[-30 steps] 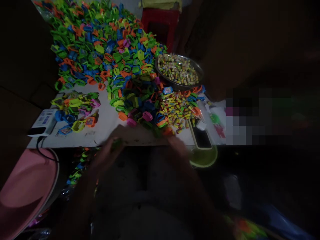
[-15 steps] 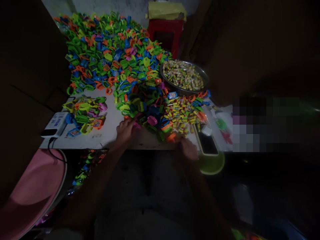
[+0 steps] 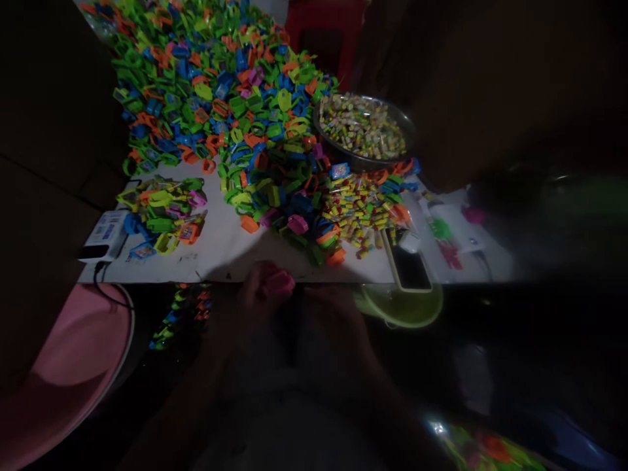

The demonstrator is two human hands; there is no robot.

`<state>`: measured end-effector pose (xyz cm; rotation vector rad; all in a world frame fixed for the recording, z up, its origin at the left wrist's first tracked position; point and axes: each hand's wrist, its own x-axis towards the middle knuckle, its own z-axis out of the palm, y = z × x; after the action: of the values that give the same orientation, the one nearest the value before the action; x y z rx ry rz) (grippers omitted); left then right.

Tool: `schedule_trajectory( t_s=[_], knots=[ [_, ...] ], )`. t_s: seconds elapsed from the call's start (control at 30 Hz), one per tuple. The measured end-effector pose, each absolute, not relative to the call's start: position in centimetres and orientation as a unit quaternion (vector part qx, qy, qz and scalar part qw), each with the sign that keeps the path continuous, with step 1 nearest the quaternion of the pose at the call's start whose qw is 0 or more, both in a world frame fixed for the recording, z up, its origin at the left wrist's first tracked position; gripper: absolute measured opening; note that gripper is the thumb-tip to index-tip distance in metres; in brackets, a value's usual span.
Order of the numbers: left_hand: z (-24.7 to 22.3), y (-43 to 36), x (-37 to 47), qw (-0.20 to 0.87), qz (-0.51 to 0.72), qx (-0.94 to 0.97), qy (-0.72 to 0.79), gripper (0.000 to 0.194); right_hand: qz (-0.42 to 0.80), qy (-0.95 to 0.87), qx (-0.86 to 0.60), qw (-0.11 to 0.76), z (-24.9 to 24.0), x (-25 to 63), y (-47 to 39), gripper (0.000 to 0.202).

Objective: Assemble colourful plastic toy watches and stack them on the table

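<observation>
Seen from the pink plastic piece at the near edge of the white worktop, a big heap of green, orange, blue and yellow plastic watch-shaped toys spreads from 11 to 12 o'clock. Its near end lies between the hands and the round shiny metal bowl at 1 o'clock. Small yellow cylinders lie loose below that bowl, and more fill it. A pale-framed phone with a dark screen lies at 3 o'clock, a small white rounded case against its top; it partly covers the yellow-green bowl. At 10 o'clock sits a small mixed cluster of toys, just beside a white box with a black end and a cable. The smooth pink basin, cut off by the frame, is at 8 o'clock.

The left hand has its grip closed around the pink plastic piece. The right hand is close by, dark and blurred; whether its grip holds anything cannot be told.
</observation>
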<state>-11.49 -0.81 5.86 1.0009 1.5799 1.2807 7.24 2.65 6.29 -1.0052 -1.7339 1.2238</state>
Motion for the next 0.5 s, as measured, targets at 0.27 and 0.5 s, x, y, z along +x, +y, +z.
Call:
schedule_trajectory(
  t_s=[0.27,0.5],
  knots=[
    [8.8,-3.5,-8.4,0.437,0.572,0.39,0.575,0.05,0.525,-0.608,-0.419,0.424,6.9,6.5,1.2,0.016],
    [8.5,-3.6,-8.4,0.428,0.531,0.406,0.608,0.048,0.402,-0.694,-0.417,0.428,7.5,7.1,1.0,0.002]
  ],
)
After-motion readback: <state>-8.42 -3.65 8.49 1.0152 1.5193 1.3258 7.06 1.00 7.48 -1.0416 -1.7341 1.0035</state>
